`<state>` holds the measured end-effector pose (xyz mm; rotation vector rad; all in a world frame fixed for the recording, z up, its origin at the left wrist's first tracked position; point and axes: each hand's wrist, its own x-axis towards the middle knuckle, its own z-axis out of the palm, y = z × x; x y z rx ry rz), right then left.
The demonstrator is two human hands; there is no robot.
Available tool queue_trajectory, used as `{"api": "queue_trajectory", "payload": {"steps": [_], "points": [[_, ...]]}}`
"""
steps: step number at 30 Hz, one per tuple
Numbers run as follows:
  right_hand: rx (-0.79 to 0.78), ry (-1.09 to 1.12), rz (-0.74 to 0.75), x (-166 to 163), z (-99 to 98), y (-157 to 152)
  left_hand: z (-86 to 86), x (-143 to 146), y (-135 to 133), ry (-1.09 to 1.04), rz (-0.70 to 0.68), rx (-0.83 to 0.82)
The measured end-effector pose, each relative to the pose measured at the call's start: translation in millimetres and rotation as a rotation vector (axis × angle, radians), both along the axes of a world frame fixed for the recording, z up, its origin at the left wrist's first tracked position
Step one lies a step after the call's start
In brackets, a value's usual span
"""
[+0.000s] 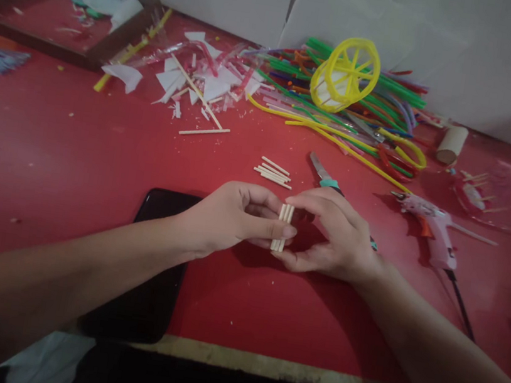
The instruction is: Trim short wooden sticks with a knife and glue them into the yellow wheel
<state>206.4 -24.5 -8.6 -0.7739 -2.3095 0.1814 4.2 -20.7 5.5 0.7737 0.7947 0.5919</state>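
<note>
Between my two hands, above the red table [230,302], is a small bundle of short wooden sticks [286,213] standing side by side. My left hand [237,217] pinches the bundle from the left, its thumb lying across the front. My right hand [337,238] grips the same sticks at their top and bottom ends with thumb and fingertips. Just beyond the hands lie several loose cut sticks [274,174]. A pair of pliers [322,170] with teal grips is partly hidden behind my right hand.
A black phone [155,298] lies under my left forearm. To the right rests a pink glue gun [435,229] with a cord. Coloured pipe cleaners [292,68], a yellow wheel-shaped frame [353,72], paper scraps [221,82] and a dark wooden frame [79,57] line the back.
</note>
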Motion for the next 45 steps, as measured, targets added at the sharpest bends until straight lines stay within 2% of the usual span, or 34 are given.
{"api": "queue_trajectory", "payload": {"steps": [3,5,6,8,10,12,15,19,26,31,42,45], "points": [[-0.02,-0.003,0.07,2.6,8.5,2.2,0.2,1.1,-0.1,0.011,0.013,-0.004],[-0.046,-0.021,0.023,5.9,17.5,5.2,1.2,1.6,-0.2,0.03,0.027,0.005],[-0.053,-0.033,-0.068,8.4,21.5,7.7,2.0,1.8,0.0,0.043,0.032,0.013],[-0.049,-0.088,-0.351,15.6,26.3,14.5,3.7,2.1,0.5,0.083,0.041,0.032],[-0.09,-0.223,-0.578,25.2,25.6,22.5,5.2,2.3,1.3,0.125,0.046,0.047],[-0.178,-0.401,-0.637,35.0,21.2,28.9,5.6,2.4,2.1,0.152,0.046,0.051],[-0.256,-0.524,-0.545,44.1,14.6,31.9,3.9,2.1,2.6,0.139,0.044,0.025],[-0.218,-0.496,-0.474,44.3,14.3,25.7,0.3,0.9,2.6,0.045,0.043,-0.002],[-0.246,-0.218,-0.342,37.6,33.7,-6.6,-1.7,1.2,2.4,0.032,0.012,-0.028],[-0.304,-0.298,-0.212,35.5,43.7,-34.0,-1.1,1.4,1.9,0.033,-0.018,-0.03],[-0.16,-0.47,-0.192,44.6,51.9,-44.4,3.1,2.5,-0.6,0.055,-0.058,0.011],[-0.167,-0.524,-0.204,46.5,53.2,-45.0,0.5,2.6,-0.8,0.046,-0.056,0.025]]}}
